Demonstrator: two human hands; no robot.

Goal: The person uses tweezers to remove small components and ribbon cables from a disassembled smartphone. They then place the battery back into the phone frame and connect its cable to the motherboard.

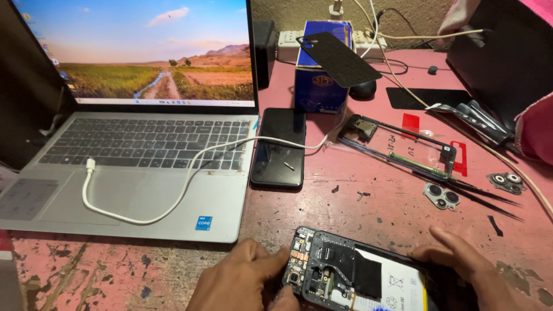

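I see an opened phone [357, 276] lying at the near edge of the pink table [368, 196]. Its back is off, so I can see the dark insides, small metal parts near the top, a black patch in the middle and a white battery with a yellow edge.

My left hand [242, 282] is at the phone's top corner. Its fingers [271, 256] curl around that corner and hold it, and the thumb presses on the near side by the little camera part. My right hand [461, 265] is on the other side. Its fingers [446, 239] lie flat and loose along the far right edge, touching the phone. So the phone sits between my two hands.

Just beyond my left hand is a grey laptop [132, 167] with a white cable [173, 198] lying across it. Beside the laptop lies a black phone [279, 147] face up. Farther back are an empty phone frame [397, 147], a blue box [319, 69] and black tweezers [489, 193].
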